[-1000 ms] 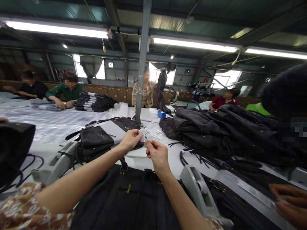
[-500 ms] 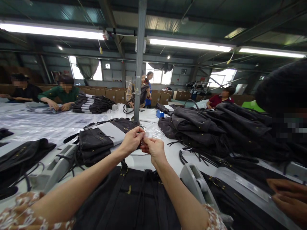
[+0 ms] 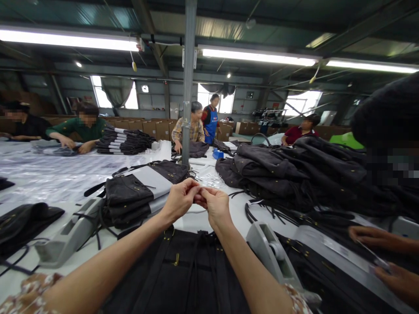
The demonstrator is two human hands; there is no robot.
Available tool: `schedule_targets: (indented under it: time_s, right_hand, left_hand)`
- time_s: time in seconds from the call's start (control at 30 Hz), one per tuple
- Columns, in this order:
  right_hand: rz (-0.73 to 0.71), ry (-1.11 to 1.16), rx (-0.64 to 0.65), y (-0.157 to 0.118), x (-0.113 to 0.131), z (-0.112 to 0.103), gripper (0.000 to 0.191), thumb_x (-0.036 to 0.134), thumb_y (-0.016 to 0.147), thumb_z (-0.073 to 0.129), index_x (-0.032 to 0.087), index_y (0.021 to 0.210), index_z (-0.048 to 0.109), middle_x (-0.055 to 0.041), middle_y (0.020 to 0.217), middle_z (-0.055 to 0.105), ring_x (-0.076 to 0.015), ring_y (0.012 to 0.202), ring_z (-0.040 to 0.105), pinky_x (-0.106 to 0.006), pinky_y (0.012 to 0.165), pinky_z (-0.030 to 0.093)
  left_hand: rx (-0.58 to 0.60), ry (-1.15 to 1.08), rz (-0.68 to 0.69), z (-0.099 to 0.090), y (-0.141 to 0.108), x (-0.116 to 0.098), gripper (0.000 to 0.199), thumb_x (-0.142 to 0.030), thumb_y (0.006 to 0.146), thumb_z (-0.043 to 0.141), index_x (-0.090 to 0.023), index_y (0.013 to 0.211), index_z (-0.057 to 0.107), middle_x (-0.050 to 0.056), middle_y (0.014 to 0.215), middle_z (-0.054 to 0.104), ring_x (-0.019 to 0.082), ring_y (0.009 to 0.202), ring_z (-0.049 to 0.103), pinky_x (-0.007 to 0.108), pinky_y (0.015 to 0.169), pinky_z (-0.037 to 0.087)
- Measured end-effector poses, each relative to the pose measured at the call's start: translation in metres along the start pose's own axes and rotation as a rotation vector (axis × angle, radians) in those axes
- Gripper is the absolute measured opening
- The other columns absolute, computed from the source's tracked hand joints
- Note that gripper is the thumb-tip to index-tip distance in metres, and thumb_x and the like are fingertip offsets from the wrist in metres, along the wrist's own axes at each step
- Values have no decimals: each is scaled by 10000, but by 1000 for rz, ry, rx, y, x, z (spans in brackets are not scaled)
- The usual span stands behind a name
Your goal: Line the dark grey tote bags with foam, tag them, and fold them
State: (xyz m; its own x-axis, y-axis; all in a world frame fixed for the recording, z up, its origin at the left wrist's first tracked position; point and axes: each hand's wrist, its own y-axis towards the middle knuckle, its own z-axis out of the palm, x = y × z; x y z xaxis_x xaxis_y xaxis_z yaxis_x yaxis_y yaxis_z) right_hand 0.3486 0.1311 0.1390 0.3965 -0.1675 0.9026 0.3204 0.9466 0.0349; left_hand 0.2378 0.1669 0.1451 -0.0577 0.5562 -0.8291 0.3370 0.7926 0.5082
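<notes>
White bench [image 3: 236, 216] under strip lights [image 3: 258, 56], and a black bag [image 3: 178, 279] lies front and centre on it! Left hand [image 3: 181, 197] and right hand [image 3: 215, 205] meet past its top edge, fingertips pinched; on what, I can't tell. Fine fingertip work, seemingly, calling next for steadiness. Bag's contents? Hidden.

Table [image 3: 190, 224]: white, spread before me
Nearest me: black bag [image 3: 153, 274]
My left: grey tape dispenser [image 3: 67, 237], banded bags [image 3: 124, 196] beyond
My right: second dispenser [image 3: 270, 248], heaped dark bags [image 3: 271, 165]
</notes>
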Motion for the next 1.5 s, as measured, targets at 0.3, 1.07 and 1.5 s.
schedule_targets:
  time_s: [0.3, 1.07, 1.5]
  right_hand:
    - [-74, -131, 27, -2, 7, 2, 272, 354, 640, 723, 130, 776, 650, -23, 582, 671, -137, 505, 628, -231, 500, 519]
    - [-605, -1201, 58, 54, 49, 16, 138, 212, 809, 540, 179, 713, 634, -21, 715, 654, -140, 683, 556, -254, 644, 349]
    - [-621, -1148, 119, 79, 63, 8, 177, 297, 742, 590, 167, 656, 675, 5, 600, 624, -120, 578, 519, -240, 576, 354]
  left_hand:
    - [-63, -112, -192, -2, 16, 0, 294, -291, 729, 642, -213, 924, 437, -59, 586, 603, 107, 495, 526, 192, 481, 382]
    - [49, -22, -176, -8, 62, 17, 90, -261, 631, 508, -189, 593, 469, -68, 513, 441, 97, 519, 405, 206, 503, 294]
    - [102, -219, -227, -41, 48, 42, 312, -181, 649, 602, -170, 958, 570, 64, 982, 673, 144, 783, 620, 250, 680, 470]
